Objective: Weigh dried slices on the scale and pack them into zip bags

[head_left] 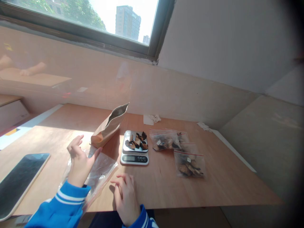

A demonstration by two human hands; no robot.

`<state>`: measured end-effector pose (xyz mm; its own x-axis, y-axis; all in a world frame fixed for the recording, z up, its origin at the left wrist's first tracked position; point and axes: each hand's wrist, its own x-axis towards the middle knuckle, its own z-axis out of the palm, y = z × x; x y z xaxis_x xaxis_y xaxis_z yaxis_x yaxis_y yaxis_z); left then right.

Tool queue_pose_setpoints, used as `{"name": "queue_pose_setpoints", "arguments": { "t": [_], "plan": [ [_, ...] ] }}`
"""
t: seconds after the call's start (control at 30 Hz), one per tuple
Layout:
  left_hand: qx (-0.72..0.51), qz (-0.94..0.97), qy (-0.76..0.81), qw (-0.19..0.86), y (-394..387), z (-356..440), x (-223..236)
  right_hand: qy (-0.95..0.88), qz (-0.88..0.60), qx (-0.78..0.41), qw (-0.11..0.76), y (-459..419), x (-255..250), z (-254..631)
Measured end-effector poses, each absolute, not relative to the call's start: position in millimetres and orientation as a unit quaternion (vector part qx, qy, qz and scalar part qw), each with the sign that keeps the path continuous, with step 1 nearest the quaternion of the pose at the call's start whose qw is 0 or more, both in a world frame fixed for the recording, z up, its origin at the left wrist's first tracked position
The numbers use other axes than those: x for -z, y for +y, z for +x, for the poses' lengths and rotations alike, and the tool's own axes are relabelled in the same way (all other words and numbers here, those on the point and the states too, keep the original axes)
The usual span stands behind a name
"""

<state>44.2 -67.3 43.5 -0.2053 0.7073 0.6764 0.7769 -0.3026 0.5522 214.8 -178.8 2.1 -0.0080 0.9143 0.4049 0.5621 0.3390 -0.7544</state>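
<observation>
My left hand [81, 160] is raised over a clear plastic bag [103, 169], its fingers apart and nothing in them. Just beyond it a brown paper pouch [106, 128] lies tilted with its mouth open. Near the table's front edge rests my right hand [125, 196], fingers loosely bent and holding nothing I can see. Past that hand stands a white kitchen scale [135, 160] with a lit display too small to read. Dark and tan dried chunks [137, 142] are spread on its metal plate.
Right of the scale lie zip bags [165, 141] of similar dried pieces, with another zip bag [190, 166] nearer me. Crumpled white tissues [152, 119] sit by the wall. A large phone or tablet [22, 180] lies at the left. The wooden table [228, 177] meets the wall below a window.
</observation>
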Motion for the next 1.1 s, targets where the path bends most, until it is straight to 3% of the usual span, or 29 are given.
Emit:
{"name": "queue_pose_setpoints", "arguments": {
  "t": [0.1, 0.2, 0.37, 0.57, 0.67, 0.77, 1.1],
  "plan": [
    [0.507, -0.614, -0.598, -0.089, -41.3, 34.9, -36.7, -0.687, -0.548, -0.198, 0.434, -177.6, -1.8, 215.1],
    [0.495, -0.627, -0.583, -0.15, -16.5, 26.5, -39.0, -0.694, -0.555, -0.194, 0.415, -177.1, -1.5, 215.0],
    [0.486, -0.645, -0.582, -0.098, -4.5, 23.0, -44.3, -0.7, -0.562, -0.177, 0.403, -177.9, -0.4, 214.5],
    [0.518, -0.648, -0.558, -0.008, -75.0, 40.0, -55.6, -0.697, -0.573, -0.178, 0.393, -178.3, -1.1, 213.6],
    [0.335, -0.823, -0.451, -0.08, -108.5, 43.8, -57.6, -0.697, -0.578, -0.171, 0.389, -178.5, -1.0, 213.3],
    [0.226, -0.873, -0.415, -0.119, -118.5, 40.9, -47.9, -0.697, -0.578, -0.167, 0.39, -178.3, -0.3, 213.3],
    [0.292, -0.837, -0.443, -0.134, -113.3, 34.8, -20.9, -0.668, -0.586, -0.193, 0.415, -178.8, -7.6, 210.1]
  ]
}}
